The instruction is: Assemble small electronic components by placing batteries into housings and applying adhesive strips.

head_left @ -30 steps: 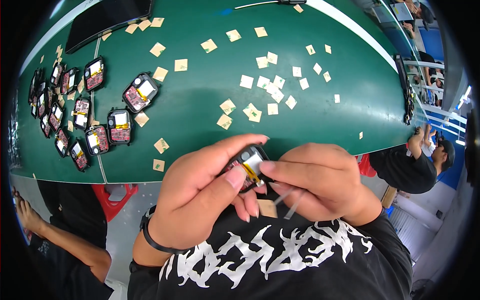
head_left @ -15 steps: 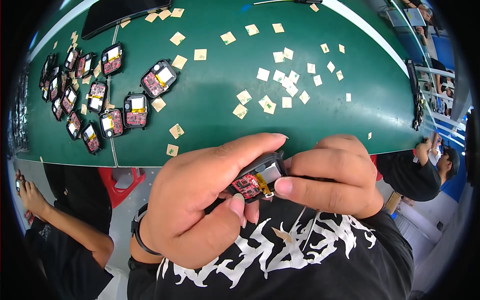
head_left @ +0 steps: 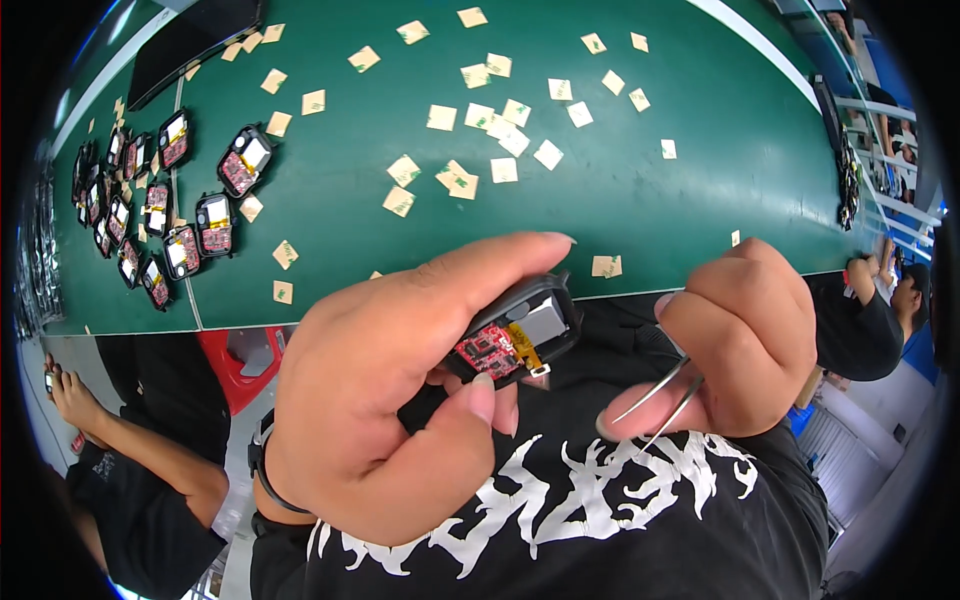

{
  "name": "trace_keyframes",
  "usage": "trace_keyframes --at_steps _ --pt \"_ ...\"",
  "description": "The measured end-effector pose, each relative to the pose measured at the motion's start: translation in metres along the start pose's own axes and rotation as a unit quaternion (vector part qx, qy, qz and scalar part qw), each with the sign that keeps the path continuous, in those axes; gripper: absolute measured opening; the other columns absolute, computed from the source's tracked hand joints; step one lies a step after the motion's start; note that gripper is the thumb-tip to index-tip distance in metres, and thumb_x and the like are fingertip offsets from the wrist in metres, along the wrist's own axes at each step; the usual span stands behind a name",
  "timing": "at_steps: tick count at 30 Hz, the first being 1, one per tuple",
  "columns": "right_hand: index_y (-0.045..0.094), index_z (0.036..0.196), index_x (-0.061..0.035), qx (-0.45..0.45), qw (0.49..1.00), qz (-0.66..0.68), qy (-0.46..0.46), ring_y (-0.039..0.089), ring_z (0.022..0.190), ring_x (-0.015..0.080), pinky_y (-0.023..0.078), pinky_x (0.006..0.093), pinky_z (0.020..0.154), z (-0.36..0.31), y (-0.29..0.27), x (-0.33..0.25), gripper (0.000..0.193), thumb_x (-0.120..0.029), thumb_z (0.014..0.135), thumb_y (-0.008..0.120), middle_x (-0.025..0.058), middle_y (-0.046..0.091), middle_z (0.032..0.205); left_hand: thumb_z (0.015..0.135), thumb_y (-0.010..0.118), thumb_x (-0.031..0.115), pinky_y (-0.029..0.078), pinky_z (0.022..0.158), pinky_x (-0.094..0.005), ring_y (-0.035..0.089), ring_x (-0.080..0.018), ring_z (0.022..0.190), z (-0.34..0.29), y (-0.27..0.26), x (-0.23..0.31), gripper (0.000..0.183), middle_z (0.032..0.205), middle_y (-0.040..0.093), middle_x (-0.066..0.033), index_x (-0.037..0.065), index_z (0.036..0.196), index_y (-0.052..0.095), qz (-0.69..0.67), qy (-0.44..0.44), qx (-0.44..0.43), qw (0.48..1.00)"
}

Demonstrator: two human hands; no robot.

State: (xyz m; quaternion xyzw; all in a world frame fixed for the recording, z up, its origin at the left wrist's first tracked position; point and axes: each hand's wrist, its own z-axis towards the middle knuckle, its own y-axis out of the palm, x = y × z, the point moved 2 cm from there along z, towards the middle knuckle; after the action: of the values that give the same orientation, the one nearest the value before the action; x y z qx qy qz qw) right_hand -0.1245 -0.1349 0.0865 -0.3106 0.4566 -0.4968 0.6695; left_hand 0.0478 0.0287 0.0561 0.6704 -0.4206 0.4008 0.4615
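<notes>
My left hand [head_left: 375, 390] holds an open black electronic device [head_left: 490, 348] by its edges, tilted above my lap. Inside the housing show a red circuit board, a yellow ribbon cable, a silver-grey rectangular part and a small white connector at the lower edge. To the right, apart from the device, my right hand [head_left: 755, 330] is closed around metal tweezers [head_left: 650, 391]. Their two prongs stick out toward the lower left, spread apart, with nothing visible between them. The rest of the tweezers is hidden in the hand.
On the green table [head_left: 350, 200] several similar open devices [head_left: 215, 225] cluster at the left. Many beige adhesive squares [head_left: 504, 170] lie scattered across it. A black flat panel [head_left: 195, 50] is at the far left. Co-workers [head_left: 140, 470] sit on both sides; a red stool [head_left: 240, 365] stands below.
My right hand has drawn away from the device to the right, and the tweezers now show clearly. A beige piece seen below the hands is gone from there. The table view has shifted left.
</notes>
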Motion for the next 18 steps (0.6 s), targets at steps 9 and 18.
trace_keyframes --at_steps 9,18 --pt "0.061 0.096 0.0028 0.077 0.996 -0.005 -0.035 0.051 0.054 0.0198 0.039 0.0301 0.046 -0.033 -0.005 0.003 0.046 -0.031 0.077 0.086 0.0093 0.059 0.074 0.091 0.043 -0.011 0.052 0.061 -0.0210 0.064 -0.0096 0.068 0.013 0.033 0.006 0.054 0.098 0.070 -0.0171 -0.012 0.145 0.047 0.124 -0.002 -0.005 0.992" --pt "0.065 0.094 0.0032 0.066 0.991 -0.113 -0.026 0.056 0.057 0.0186 0.037 0.0275 0.045 -0.040 -0.033 -0.002 0.038 -0.004 0.062 0.084 0.0116 0.065 0.077 0.091 0.042 -0.015 0.055 0.065 -0.0218 0.066 -0.0095 0.071 0.026 0.053 0.013 0.055 0.100 0.071 -0.0171 -0.011 0.145 0.047 0.208 -0.006 -0.046 0.977"
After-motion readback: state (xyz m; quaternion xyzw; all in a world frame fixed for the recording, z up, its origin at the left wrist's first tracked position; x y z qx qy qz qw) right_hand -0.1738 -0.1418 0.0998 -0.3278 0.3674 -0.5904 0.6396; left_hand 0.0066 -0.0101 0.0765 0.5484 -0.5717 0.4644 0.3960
